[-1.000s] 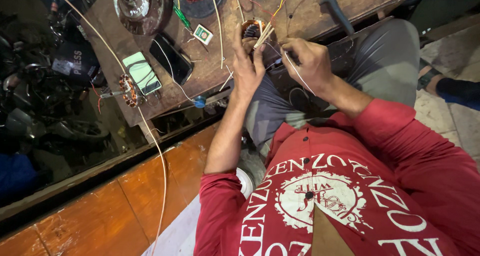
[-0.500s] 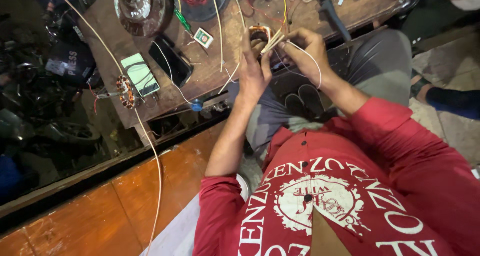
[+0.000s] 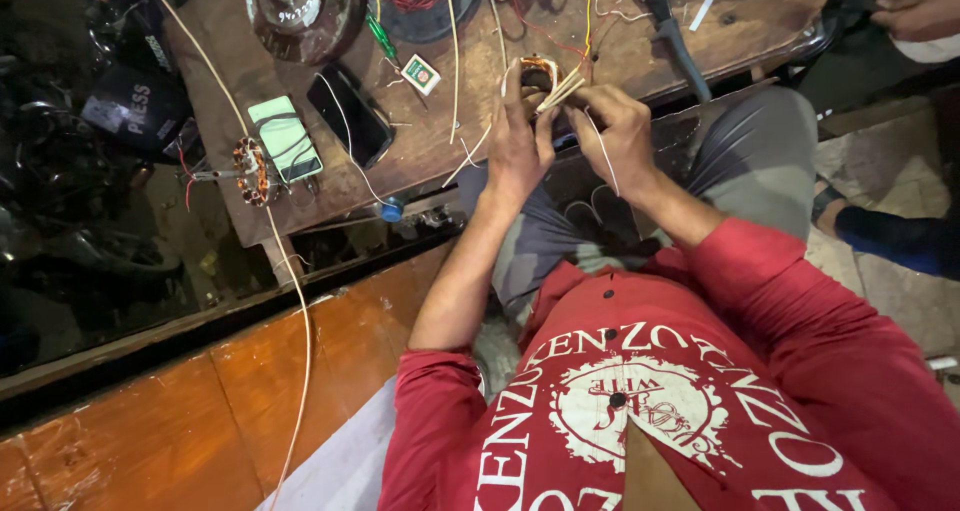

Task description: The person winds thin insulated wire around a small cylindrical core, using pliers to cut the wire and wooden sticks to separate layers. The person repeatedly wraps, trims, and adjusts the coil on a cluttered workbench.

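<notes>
Coil winding (image 3: 538, 73): copper-wound, pale sleeve strips pointing up-right from it, just beyond the wooden bench (image 3: 430, 141) edge; left hand (image 3: 520, 141) fingers clamped around it, right hand (image 3: 615, 131) fingertips pinching the strips.

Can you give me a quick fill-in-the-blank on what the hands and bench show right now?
1. Both hands grip a small wound ____ at the bench edge.
2. The left hand and right hand work above the person's ____.
3. Two ____ lie flat on the wooden bench.
4. The shirt is ____.

Missing words: coil; lap; phones; red
</notes>
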